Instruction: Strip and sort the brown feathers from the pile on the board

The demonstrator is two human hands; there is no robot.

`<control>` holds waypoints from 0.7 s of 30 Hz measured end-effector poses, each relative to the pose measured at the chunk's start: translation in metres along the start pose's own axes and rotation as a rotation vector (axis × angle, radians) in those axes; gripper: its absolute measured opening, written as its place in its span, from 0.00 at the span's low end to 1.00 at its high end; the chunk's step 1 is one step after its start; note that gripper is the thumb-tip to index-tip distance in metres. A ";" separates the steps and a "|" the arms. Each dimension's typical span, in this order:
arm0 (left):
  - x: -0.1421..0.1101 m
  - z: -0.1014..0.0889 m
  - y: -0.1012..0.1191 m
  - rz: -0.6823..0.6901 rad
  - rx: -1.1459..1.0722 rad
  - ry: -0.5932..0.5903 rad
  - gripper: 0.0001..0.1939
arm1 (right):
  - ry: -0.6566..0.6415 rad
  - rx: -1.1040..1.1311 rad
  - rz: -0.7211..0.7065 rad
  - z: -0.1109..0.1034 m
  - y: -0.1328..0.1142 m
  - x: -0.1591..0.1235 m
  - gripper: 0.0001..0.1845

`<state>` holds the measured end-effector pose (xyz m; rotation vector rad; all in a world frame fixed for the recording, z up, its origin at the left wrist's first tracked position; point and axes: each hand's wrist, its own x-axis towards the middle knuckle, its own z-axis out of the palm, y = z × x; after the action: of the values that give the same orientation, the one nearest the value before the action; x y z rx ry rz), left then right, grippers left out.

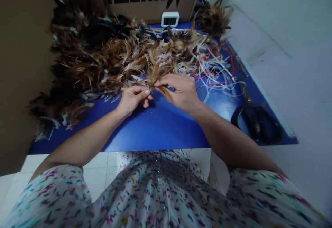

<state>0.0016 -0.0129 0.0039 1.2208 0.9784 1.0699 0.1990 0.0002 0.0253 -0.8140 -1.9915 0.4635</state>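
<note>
Fingers [168, 79] pinching brown feathers [155, 72], blue tabletop [155, 127]

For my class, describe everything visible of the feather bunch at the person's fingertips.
The feather bunch is golden-brown, its slender, soft-looking plumes fanning upward in the picture. The right hand pinches its lower end; the left hand is close there, exact contact unclear. Behind it spreads the larger feather pile, blurring its far edge.

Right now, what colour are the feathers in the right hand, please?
The feathers look golden brown, clearest in head view.
</note>
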 end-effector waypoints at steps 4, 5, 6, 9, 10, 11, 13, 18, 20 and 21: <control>0.000 -0.001 -0.001 -0.005 0.021 -0.014 0.22 | -0.030 0.014 -0.006 -0.002 0.000 0.001 0.09; 0.000 -0.002 -0.001 -0.004 0.020 -0.016 0.21 | -0.032 0.019 -0.001 -0.002 -0.001 0.001 0.09; 0.000 -0.002 -0.002 0.000 0.016 -0.017 0.21 | -0.026 0.025 0.002 -0.003 -0.001 0.001 0.08; 0.000 -0.001 -0.002 0.015 0.005 -0.017 0.20 | 0.011 0.053 0.014 -0.002 -0.001 0.002 0.06; 0.000 -0.001 -0.002 0.018 0.007 -0.017 0.20 | 0.025 0.068 0.018 -0.001 -0.001 0.002 0.05; -0.001 0.000 -0.002 0.020 0.011 -0.017 0.21 | 0.039 0.087 0.025 0.000 0.000 0.002 0.04; -0.001 0.000 -0.001 0.023 0.022 -0.016 0.21 | 0.068 0.132 0.044 0.003 0.002 0.002 0.03; 0.000 0.000 -0.002 0.039 0.016 -0.003 0.21 | 0.099 0.273 0.110 0.009 0.005 0.001 0.03; 0.000 0.000 -0.002 0.035 0.010 -0.005 0.21 | 0.097 0.328 0.142 0.010 0.004 0.001 0.04; 0.000 0.000 -0.003 0.030 0.003 -0.006 0.21 | 0.098 0.347 0.156 0.010 0.003 0.001 0.04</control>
<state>0.0016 -0.0131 0.0013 1.2439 0.9599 1.0878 0.1910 0.0035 0.0185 -0.7577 -1.6999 0.8186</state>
